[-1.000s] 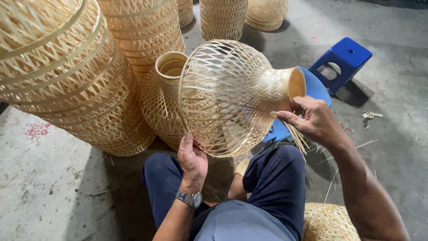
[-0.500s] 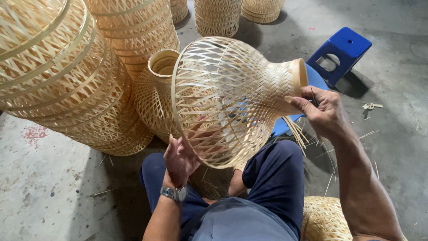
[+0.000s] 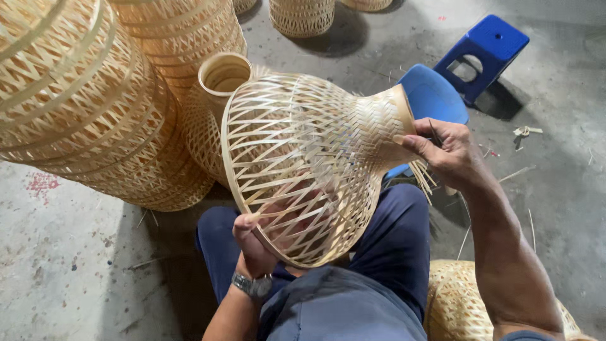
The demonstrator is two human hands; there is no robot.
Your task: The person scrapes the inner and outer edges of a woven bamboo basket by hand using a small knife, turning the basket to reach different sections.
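We are holding the woven lampshade (image 3: 303, 164) over our lap, left hand (image 3: 255, 243) at its wide rim, right hand (image 3: 445, 151) at its neck, with stacked baskets (image 3: 95, 101) standing left and a stool (image 3: 483, 53) sitting behind right.

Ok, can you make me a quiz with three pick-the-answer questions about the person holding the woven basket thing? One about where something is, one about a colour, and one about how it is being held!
1. Where does the right hand grip the woven bamboo shade?
A. at its narrow neck
B. at its wide rim
C. nowhere

2. What colour is the plastic stool on the floor?
A. red
B. blue
C. green

3. How is the shade being held?
A. standing upright on the floor
B. tipped sideways above the lap
C. hanging from a hook

Answers:
1. A, the thumb presses on the tight-woven neck, while the left hand takes the wide rim.
2. B, its seat and legs are plainly blue.
3. B, the wide mouth faces the person, over their knees.
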